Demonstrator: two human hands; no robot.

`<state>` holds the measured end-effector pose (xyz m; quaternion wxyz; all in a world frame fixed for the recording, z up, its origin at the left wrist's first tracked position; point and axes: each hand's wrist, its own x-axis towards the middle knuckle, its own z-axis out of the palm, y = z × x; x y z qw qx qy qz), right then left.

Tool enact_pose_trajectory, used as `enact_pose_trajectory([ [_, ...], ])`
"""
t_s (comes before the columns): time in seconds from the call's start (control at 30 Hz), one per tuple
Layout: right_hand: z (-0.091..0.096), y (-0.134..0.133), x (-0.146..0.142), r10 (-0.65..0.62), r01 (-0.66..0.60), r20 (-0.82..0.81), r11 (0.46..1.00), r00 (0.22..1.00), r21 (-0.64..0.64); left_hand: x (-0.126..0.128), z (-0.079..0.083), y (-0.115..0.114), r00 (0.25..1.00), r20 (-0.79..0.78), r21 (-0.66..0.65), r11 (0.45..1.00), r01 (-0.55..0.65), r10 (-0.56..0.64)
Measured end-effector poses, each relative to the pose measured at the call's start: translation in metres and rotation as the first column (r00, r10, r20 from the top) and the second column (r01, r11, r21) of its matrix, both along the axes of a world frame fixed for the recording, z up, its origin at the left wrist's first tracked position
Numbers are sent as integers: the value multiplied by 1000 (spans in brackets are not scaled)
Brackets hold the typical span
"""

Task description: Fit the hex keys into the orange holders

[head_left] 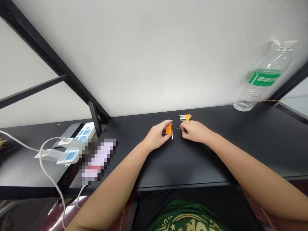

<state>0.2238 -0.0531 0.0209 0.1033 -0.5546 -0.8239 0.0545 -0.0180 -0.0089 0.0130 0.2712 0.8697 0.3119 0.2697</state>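
Observation:
My left hand [157,136] is closed around an orange hex key holder [168,129], fingers on its far side and thumb on its near side. Short metal ends stick out of it on the right. Just to the right, my right hand [195,131] pinches a thin metal hex key [179,128], whose tip points towards the holder; a small gap separates the two hands. Beyond my right hand, a second orange holder [187,117] lies on the black table [183,163] with several silver hex keys lined up in it. My right fingers partly hide the pinched key.
A tall plastic bottle [263,78] with a green label stands at the back right by the wall. On the left are a blurred-out phone [99,160], a white power strip [83,136] with plugs, and loose white cables [49,175]. Black frame bars [55,62] rise there.

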Motion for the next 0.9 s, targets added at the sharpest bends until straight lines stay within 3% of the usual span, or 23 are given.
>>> enact_pose_trajectory([
  [0.13,-4,0,-4,81,-80,-255,997,963,16,0,1,-1,1000,22,-1,1000,11,-11],
  [0.3,-9,1,-6,169,-144,-351,985,921,96,1,2,-2,999,32,28,999,15,-16],
  [0.57,-10,3,0,247,-193,-273,959,930,210,1,1,-2,1000,6,56,998,-22,22],
  [0.8,-4,-9,-9,161,-145,-40,953,986,267,2,0,1,999,-14,60,997,-37,38],
  [0.9,-3,-12,-20,192,-161,-112,958,975,239,5,1,-2,999,-25,79,996,-46,48],
])
